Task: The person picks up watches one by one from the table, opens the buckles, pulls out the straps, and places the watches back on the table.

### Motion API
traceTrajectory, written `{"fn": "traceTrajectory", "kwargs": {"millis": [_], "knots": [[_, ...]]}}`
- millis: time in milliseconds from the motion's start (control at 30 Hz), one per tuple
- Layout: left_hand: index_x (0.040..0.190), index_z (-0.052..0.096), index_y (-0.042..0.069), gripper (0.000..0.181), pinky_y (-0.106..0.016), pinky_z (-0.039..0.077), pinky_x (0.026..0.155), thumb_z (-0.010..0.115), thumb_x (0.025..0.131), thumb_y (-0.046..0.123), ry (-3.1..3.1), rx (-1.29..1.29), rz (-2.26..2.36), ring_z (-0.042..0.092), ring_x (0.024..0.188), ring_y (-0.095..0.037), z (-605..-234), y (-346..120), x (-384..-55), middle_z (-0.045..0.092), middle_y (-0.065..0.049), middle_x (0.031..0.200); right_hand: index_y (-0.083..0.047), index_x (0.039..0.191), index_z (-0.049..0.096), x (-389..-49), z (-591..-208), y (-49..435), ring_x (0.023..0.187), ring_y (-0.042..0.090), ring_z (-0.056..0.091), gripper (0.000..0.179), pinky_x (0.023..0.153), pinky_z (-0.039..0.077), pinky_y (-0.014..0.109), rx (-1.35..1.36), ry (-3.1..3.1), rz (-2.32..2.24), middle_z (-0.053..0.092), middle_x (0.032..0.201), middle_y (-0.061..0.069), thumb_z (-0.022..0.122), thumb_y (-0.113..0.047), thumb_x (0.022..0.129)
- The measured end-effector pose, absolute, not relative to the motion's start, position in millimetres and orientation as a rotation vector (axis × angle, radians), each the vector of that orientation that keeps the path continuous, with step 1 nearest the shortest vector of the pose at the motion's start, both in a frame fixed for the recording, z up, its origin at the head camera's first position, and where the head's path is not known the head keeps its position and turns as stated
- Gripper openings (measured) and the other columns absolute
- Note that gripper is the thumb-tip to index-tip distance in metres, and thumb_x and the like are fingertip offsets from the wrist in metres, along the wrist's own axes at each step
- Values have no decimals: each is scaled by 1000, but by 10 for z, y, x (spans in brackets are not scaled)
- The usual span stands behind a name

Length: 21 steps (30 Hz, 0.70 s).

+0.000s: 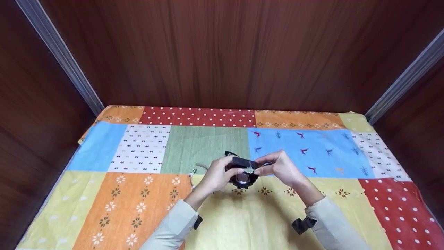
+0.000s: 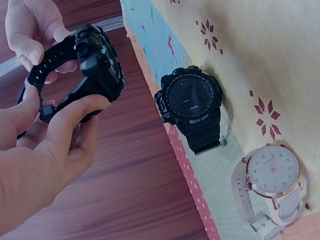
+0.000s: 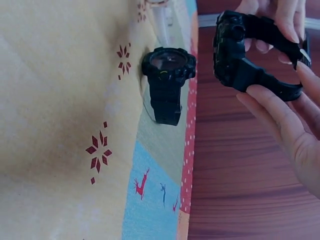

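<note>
A black sport watch is held up over the cloth between both hands, its strap forming a loop. My left hand grips the strap from the left, thumb and fingers curled round it, as the left wrist view shows beside the chunky watch case. From the other side, my right hand pinches the strap near its buckle end, fingertips close to the left thumb. Below them on the cloth lies a second black sport watch, its round dial facing up.
A pale-strapped watch with a white dial and rose-gold rim lies left of the second black watch. The patchwork cloth covers the table. Brown wood-grain panels stand behind and at both sides.
</note>
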<state>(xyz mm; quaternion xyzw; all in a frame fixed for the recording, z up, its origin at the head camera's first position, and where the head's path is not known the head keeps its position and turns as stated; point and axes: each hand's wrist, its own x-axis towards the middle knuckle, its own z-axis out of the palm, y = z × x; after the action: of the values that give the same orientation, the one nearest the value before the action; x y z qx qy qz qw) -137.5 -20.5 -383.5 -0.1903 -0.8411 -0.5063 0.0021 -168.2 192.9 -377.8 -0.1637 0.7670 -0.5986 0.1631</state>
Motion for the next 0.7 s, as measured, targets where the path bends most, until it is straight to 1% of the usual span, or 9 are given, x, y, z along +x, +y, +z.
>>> {"fn": "traceTrajectory", "kwargs": {"millis": [100,200,467,700], "knots": [[98,63,4,16,-33,47,78,63,85,13,-2633,-609,-1596,59,88,-19,-3834,-213,-1371,65,-8,94,12,96,66,-1681,-3787,1931,74,21,65,29,73,52,37,-442,2132,-1753,65,86,25,74,3,69],[98,63,3,16,-32,47,77,63,85,12,-2626,-621,-1602,58,87,-19,-3832,-220,-1370,65,-7,93,14,97,64,-1679,-3791,1933,73,20,65,31,73,52,37,-430,2108,-1775,66,85,22,73,4,69],[97,63,3,15,-30,47,75,63,85,12,-2626,-619,-1608,58,86,-19,-3838,-229,-1376,64,-7,93,15,98,63,-1672,-3782,1937,73,18,65,31,73,52,37,-426,2098,-1786,67,83,18,72,5,70],[100,63,5,17,-29,46,76,63,86,15,-2611,-638,-1615,57,84,-16,-3825,-252,-1369,64,-4,91,19,100,60,-1668,-3792,1956,73,19,65,35,74,51,37,-400,2038,-1842,67,84,17,72,8,69]]}}
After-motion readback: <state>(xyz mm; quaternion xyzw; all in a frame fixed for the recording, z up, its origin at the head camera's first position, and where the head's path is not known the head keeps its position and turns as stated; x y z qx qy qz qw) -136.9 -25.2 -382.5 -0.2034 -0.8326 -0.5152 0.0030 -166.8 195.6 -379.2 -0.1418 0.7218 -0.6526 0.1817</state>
